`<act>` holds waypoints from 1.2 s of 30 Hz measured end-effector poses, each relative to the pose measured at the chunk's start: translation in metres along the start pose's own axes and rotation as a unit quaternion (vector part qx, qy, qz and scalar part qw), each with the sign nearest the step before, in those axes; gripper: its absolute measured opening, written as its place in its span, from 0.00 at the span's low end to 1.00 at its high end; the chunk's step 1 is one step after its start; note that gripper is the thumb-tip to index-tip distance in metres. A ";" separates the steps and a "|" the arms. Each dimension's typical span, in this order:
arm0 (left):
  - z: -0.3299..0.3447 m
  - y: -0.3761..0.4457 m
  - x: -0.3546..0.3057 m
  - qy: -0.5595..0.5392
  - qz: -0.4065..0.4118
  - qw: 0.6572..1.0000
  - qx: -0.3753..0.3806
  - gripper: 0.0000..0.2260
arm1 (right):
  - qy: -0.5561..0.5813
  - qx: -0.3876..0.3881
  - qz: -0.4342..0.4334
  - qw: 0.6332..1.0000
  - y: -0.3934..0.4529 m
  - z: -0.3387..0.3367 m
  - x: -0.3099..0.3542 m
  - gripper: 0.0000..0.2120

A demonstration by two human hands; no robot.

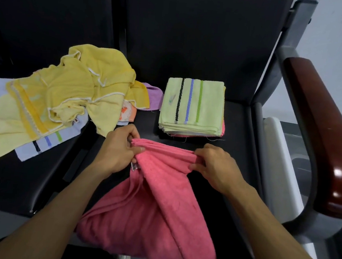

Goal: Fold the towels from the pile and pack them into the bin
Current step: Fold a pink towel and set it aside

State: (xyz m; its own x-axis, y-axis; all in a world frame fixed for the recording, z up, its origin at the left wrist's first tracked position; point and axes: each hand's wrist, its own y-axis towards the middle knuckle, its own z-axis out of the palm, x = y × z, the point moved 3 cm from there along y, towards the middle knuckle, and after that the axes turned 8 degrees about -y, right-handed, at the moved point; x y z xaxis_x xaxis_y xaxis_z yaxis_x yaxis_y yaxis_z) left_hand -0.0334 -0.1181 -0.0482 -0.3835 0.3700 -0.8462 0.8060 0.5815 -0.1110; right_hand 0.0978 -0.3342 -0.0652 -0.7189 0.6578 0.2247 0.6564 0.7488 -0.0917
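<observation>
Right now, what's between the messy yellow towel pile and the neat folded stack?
In the head view, a purple towel pokes out from the yellow pile toward the folded stack. Beyond it is only a narrow strip of bare black seat.

Both hands, left and right, pinch pink towel's top edge above seat's front edge. Folded stack near seat's back; loose pile at left.

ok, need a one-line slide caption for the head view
Both hands, left and right, grip a bunched pink terry towel between the unfolded yellow towel pile and a folded stack.
</observation>
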 end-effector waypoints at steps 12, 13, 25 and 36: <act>-0.001 0.001 -0.004 0.005 0.020 0.999 -0.039 0.09 | 0.094 -0.034 0.054 0.993 -0.002 -0.014 -0.008 0.12; -0.002 0.002 -0.003 0.005 0.022 0.999 -0.044 0.10 | 0.117 -0.033 0.038 0.992 -0.002 -0.012 -0.008 0.12; -0.007 0.006 -0.009 -0.032 0.030 0.996 -0.079 0.11 | 0.239 -0.168 0.003 0.956 -0.003 -0.024 -0.011 0.03; -0.022 -0.020 -0.051 -0.072 0.068 0.991 -0.089 0.11 | 0.101 -0.219 0.023 0.970 -0.035 -0.071 0.006 0.07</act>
State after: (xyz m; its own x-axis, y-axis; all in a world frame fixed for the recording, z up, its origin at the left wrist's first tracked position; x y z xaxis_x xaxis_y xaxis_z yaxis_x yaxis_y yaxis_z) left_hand -0.0396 -0.1324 0.0091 -0.1971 0.3536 -0.9144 0.7483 0.6568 0.0927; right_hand 0.0867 -0.3621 0.0080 -0.6558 0.6271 0.4203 0.7531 0.5828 0.3053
